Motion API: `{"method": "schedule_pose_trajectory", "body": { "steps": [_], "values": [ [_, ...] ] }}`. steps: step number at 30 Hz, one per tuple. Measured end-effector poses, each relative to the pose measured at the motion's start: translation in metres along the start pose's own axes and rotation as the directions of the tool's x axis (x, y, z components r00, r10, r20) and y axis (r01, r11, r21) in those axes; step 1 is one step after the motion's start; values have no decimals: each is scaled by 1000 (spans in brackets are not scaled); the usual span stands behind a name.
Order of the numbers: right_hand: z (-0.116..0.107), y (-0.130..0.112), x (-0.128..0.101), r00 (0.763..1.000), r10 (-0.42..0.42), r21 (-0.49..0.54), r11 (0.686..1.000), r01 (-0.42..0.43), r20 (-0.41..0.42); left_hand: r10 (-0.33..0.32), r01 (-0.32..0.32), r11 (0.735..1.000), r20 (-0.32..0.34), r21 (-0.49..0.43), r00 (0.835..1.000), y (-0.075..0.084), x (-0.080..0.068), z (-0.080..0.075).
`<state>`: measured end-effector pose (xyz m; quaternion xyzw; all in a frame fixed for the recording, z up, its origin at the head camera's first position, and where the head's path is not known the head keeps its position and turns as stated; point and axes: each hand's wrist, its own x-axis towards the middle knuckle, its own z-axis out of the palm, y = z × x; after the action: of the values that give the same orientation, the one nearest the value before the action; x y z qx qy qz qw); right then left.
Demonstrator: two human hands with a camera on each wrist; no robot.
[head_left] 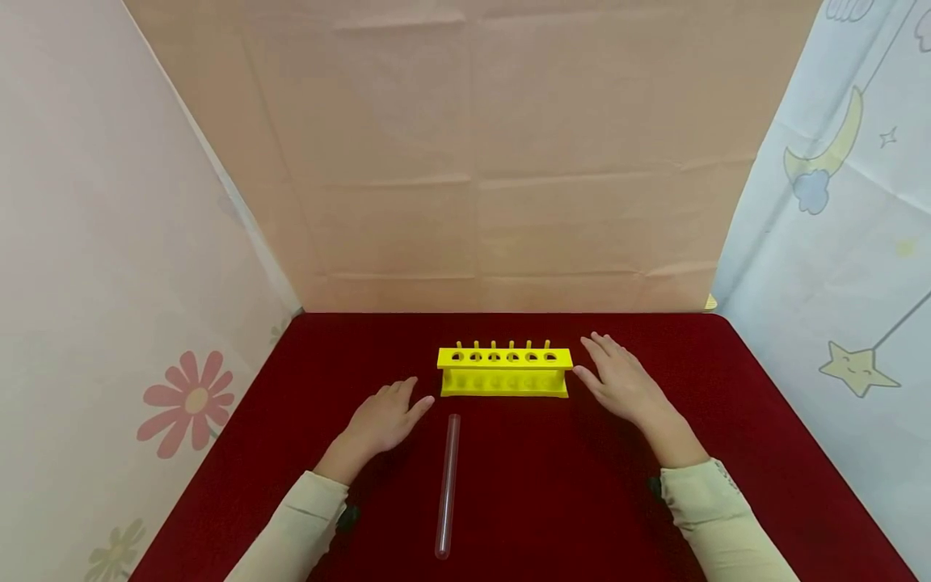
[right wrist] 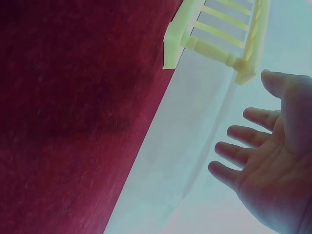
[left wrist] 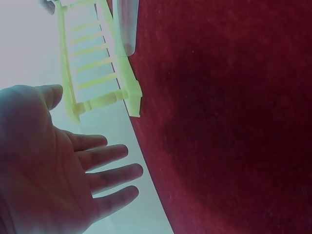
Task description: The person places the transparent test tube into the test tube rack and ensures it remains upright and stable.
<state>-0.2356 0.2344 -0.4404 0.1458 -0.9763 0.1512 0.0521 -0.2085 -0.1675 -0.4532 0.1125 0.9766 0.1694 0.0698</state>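
Note:
A yellow test tube rack (head_left: pixel 505 381) stands upright on the red cloth, its row of round holes holding nothing. In front of it lies a clear test tube (head_left: pixel 448 487), its length running toward the person; its end also shows in the left wrist view as a clear tube (left wrist: pixel 126 27). My left hand (head_left: pixel 381 419) is left of the rack, fingers extended and apart from it, nothing in the palm. On the other side, my right hand (head_left: pixel 621 384) has its fingers spread, the thumb close to the rack's right end. Whether that thumb touches it, I cannot tell.
A dark red cloth (head_left: pixel 553 501) covers the table. Behind it rises a creased tan backdrop (head_left: pixel 473 162). Pale sheets with printed flowers (head_left: pixel 195 400) on the left and a printed star (head_left: pixel 860 368) on the right hang along the sides.

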Motion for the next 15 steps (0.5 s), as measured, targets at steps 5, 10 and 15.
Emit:
{"method": "schedule_pose_trajectory", "body": {
  "steps": [5,10,15],
  "values": [
    [4,-4,3,1000,-4,-1,1000,4,-3,-8,8,1000,9,-8,1000,7,-2,0],
    [5,-9,5,1000,-19,14,1000,19,-1,-6,7,1000,11,-16,1000,11,-4,0],
    [6,-11,7,999,-48,29,998,49,-10,-5,5,1000,15,-9,1000,12,-3,3]
  ]
}}
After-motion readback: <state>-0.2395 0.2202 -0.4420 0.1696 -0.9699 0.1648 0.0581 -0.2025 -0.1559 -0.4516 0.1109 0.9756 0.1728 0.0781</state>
